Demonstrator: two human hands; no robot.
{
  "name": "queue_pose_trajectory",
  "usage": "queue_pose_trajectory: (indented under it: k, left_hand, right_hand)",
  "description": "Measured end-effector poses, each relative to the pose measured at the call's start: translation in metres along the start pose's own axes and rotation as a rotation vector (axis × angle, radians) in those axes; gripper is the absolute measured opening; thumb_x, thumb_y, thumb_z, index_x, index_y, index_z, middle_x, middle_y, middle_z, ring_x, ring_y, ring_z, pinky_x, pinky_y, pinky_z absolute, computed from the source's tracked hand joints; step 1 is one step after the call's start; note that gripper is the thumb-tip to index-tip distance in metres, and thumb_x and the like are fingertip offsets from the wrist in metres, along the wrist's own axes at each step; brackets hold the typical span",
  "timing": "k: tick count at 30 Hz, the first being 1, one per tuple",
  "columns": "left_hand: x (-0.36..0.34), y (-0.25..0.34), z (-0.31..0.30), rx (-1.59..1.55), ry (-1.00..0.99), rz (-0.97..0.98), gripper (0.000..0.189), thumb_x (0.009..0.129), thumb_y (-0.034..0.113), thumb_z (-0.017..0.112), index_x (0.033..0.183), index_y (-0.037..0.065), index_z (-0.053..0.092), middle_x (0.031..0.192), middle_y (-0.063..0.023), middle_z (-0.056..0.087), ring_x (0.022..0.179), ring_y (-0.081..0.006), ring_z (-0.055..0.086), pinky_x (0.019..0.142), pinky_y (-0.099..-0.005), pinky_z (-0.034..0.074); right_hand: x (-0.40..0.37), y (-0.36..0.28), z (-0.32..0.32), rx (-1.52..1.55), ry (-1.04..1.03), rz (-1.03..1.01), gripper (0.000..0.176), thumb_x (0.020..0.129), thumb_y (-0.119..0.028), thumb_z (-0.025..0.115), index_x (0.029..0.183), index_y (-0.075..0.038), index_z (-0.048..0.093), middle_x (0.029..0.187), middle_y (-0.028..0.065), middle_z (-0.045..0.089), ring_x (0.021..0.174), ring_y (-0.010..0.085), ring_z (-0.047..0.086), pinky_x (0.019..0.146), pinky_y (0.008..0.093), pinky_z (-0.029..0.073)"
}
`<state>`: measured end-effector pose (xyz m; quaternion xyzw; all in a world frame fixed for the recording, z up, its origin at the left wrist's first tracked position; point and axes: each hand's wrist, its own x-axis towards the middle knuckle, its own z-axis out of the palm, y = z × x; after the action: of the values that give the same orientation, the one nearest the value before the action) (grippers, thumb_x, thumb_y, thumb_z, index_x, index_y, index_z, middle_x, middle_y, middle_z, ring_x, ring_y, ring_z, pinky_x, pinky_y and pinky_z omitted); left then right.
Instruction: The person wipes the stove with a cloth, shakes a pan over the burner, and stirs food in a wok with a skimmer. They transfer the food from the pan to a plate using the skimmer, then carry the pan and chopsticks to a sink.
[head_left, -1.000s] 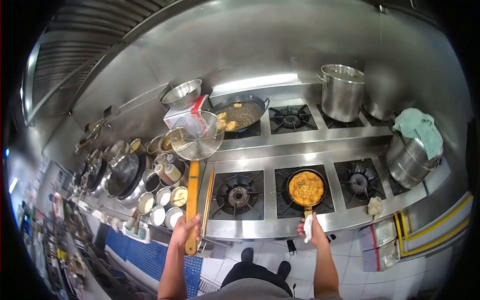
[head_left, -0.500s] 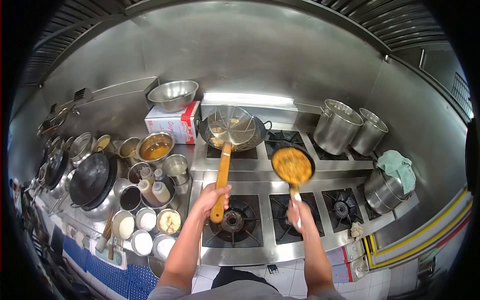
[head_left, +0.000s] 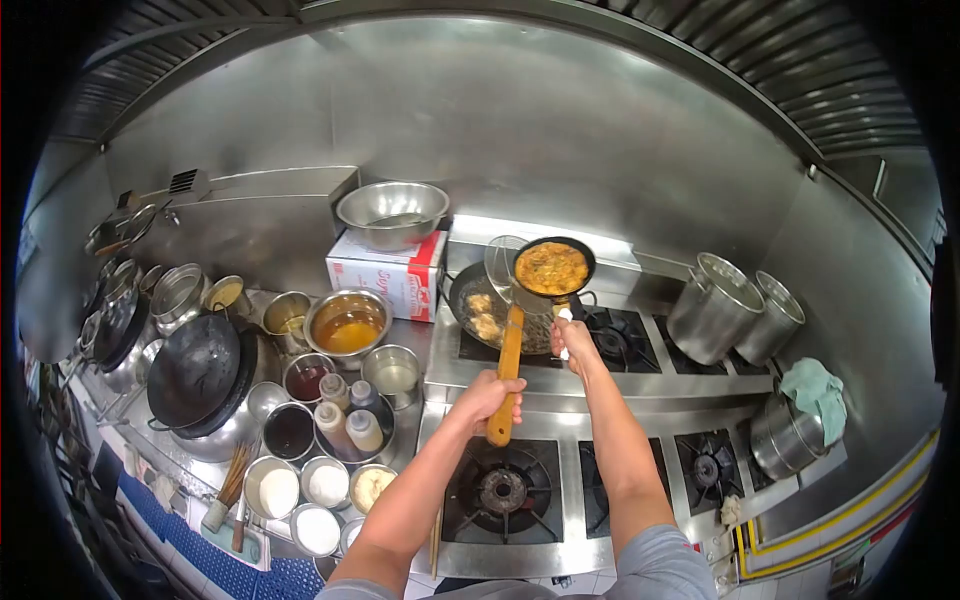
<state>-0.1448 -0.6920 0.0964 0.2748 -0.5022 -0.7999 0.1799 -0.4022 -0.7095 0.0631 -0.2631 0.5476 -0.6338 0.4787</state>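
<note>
My left hand [head_left: 487, 402] is wrapped round the wooden handle of a wire strainer [head_left: 511, 350]. Its wire bowl is over the wok [head_left: 462, 296], partly hidden behind a small black frying pan [head_left: 590, 262]. In the pan lies a round, golden-orange, omelette-like food [head_left: 551, 268]. My right hand [head_left: 574, 340] grips the pan's handle, which has a white wrap or sleeve, and holds the pan above the wok's right side. Golden pieces of food [head_left: 485, 318] sit in bubbling oil in the wok.
Gas burners [head_left: 503, 492] line the range in front. Two tall steel pots [head_left: 715, 310] stand at the right. Squeeze bottles [head_left: 362, 430], bowls of powder [head_left: 279, 493] and a bowl of amber liquid [head_left: 348, 323] crowd the left counter. A carton [head_left: 385, 275] carries a steel bowl [head_left: 393, 212].
My right hand has carried the frying pan up and left, from over the burners to over the wok. The strainer has tilted, uncovering the frying pieces. The view has shifted.
</note>
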Motion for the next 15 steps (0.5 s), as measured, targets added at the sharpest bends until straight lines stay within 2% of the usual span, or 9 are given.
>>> queue_pose_trajectory:
  k: [3, 4, 7, 8, 9, 12, 15]
  left_hand:
    - [0.019, 0.009, -0.007, -0.023, 0.021, -0.026, 0.014, 0.083, 0.014, 0.059, 0.08, 0.002, 0.053, 0.065, -0.004, 0.053, 0.051, -0.0138, 0.054, 0.048, -0.0304, 0.052]
    - [0.027, 0.011, -0.009, -0.033, 0.004, -0.029, 0.013, 0.083, 0.012, 0.058, 0.079, 0.002, 0.053, 0.065, -0.004, 0.053, 0.051, -0.0135, 0.054, 0.048, -0.0307, 0.053]
    - [0.036, 0.029, -0.005, -0.089, -0.013, -0.029, 0.012, 0.084, 0.011, 0.058, 0.08, 0.001, 0.053, 0.065, -0.0039, 0.053, 0.051, -0.0129, 0.053, 0.048, -0.0303, 0.053]
    - [0.036, 0.037, -0.003, -0.067, -0.03, -0.018, 0.014, 0.084, 0.012, 0.057, 0.08, 0.0, 0.052, 0.066, -0.0053, 0.054, 0.052, -0.015, 0.055, 0.05, -0.0313, 0.053]
    - [0.038, 0.044, 0.0, -0.114, -0.059, -0.016, 0.013, 0.084, 0.012, 0.057, 0.08, 0.0, 0.052, 0.066, -0.0049, 0.054, 0.052, -0.0145, 0.055, 0.05, -0.0306, 0.052]
    - [0.045, 0.052, -0.006, -0.284, -0.161, -0.024, 0.011, 0.085, 0.011, 0.057, 0.082, 0.001, 0.052, 0.065, -0.0032, 0.054, 0.053, -0.013, 0.055, 0.05, -0.0276, 0.051]
    - [0.046, 0.039, -0.02, -0.252, -0.174, -0.046, 0.011, 0.086, 0.011, 0.056, 0.085, 0.0, 0.053, 0.065, -0.0035, 0.054, 0.053, -0.0133, 0.055, 0.051, -0.0276, 0.051]
  right_hand:
    - [0.037, -0.001, 0.003, -0.883, 0.447, -0.339, 0.023, 0.086, -0.021, 0.053, 0.083, 0.001, 0.048, 0.076, 0.0223, 0.062, 0.069, 0.0353, 0.063, 0.059, 0.0426, 0.049]
    - [0.019, -0.02, 0.021, -1.121, 0.514, -0.433, 0.024, 0.086, -0.02, 0.05, 0.091, 0.004, 0.048, 0.09, 0.0326, 0.06, 0.091, 0.047, 0.058, 0.078, 0.0496, 0.047]
    - [0.01, -0.024, 0.037, -1.412, 0.618, -0.406, 0.019, 0.087, -0.014, 0.045, 0.097, 0.002, 0.045, 0.088, 0.0283, 0.061, 0.084, 0.0428, 0.062, 0.074, 0.0483, 0.05]
    - [0.008, -0.019, 0.04, -1.579, 0.603, -0.385, 0.018, 0.088, -0.01, 0.042, 0.101, 0.002, 0.043, 0.088, 0.0244, 0.062, 0.081, 0.0387, 0.064, 0.071, 0.0458, 0.052]
    - [0.017, -0.004, 0.034, -1.671, 0.642, -0.45, 0.015, 0.088, -0.008, 0.042, 0.1, 0.001, 0.043, 0.087, 0.0214, 0.063, 0.079, 0.0348, 0.065, 0.067, 0.0438, 0.053]
    - [0.025, 0.001, 0.028, -1.607, 0.634, -0.418, 0.02, 0.086, -0.012, 0.047, 0.101, 0.001, 0.043, 0.088, 0.0235, 0.062, 0.081, 0.0393, 0.063, 0.07, 0.0483, 0.051]
    - [0.015, -0.016, 0.019, -1.468, 0.67, -0.407, 0.027, 0.084, -0.016, 0.05, 0.103, 0.002, 0.043, 0.088, 0.0257, 0.062, 0.083, 0.0425, 0.062, 0.072, 0.0498, 0.05]
